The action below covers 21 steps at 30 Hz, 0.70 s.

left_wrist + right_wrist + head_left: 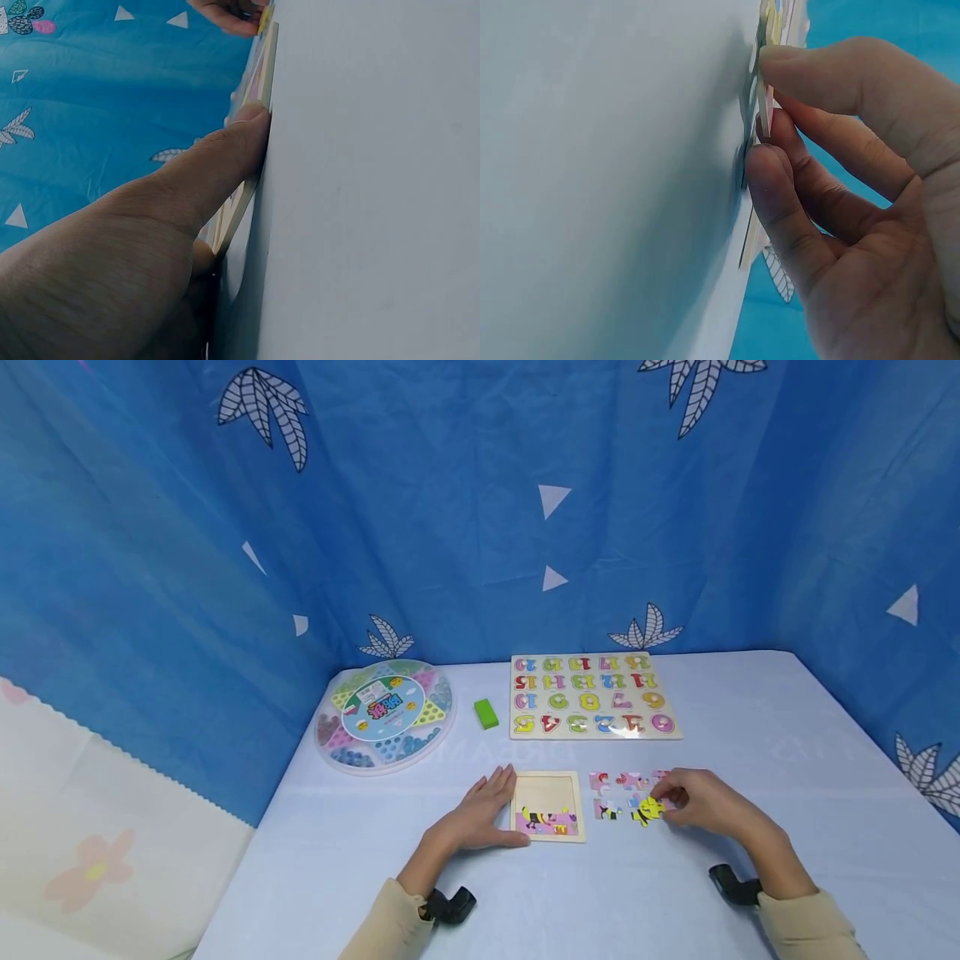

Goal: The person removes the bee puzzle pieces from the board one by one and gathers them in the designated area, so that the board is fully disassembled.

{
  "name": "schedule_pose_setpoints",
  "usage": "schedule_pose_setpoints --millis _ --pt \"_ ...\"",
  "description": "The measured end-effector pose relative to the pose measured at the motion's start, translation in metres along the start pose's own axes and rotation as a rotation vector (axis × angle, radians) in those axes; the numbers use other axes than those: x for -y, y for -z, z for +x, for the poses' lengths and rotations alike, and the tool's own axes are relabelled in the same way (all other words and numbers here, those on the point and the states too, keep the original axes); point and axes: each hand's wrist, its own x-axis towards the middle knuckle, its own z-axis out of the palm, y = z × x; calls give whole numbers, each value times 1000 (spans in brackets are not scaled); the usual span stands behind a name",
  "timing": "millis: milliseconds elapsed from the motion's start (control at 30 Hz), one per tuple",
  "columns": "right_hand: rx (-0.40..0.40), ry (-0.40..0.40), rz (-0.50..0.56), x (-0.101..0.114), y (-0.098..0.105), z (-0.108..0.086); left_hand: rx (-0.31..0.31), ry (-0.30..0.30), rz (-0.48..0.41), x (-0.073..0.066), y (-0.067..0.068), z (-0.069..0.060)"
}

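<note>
Here's the left hand [483, 814], fingers straight and slightly spread, at the left side of the wooden frame [543, 789], with the thumb against its near edge! Inside, pink picture pieces [551, 824] fill the bottom strip, bare wood above. Over on the right, the right hand [708, 802] has a yellow piece [647, 811] pinched between thumb and fingers, right of the frame and among the loose pieces [602, 783] on the desk [600, 893]! Behind them lies the number board [596, 692], a green block [486, 713] to its left, then the round game [384, 708], all before a blue curtain [465, 527].
</note>
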Motion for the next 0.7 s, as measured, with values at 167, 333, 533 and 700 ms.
schedule_pose_setpoints --millis 167,333,533,700 --pt "-10 -18 -11 -5 1 -3 -1 0 -2 0 0 0" --pt "-18 -23 -12 -8 2 -4 -1 2 -4 0 0 0" --pt "-3 -49 -18 -14 4 -3 2 6 1 -1 0 -1" --pt "-6 -33 -26 -17 5 -3 6 11 -1 -2 1 0"
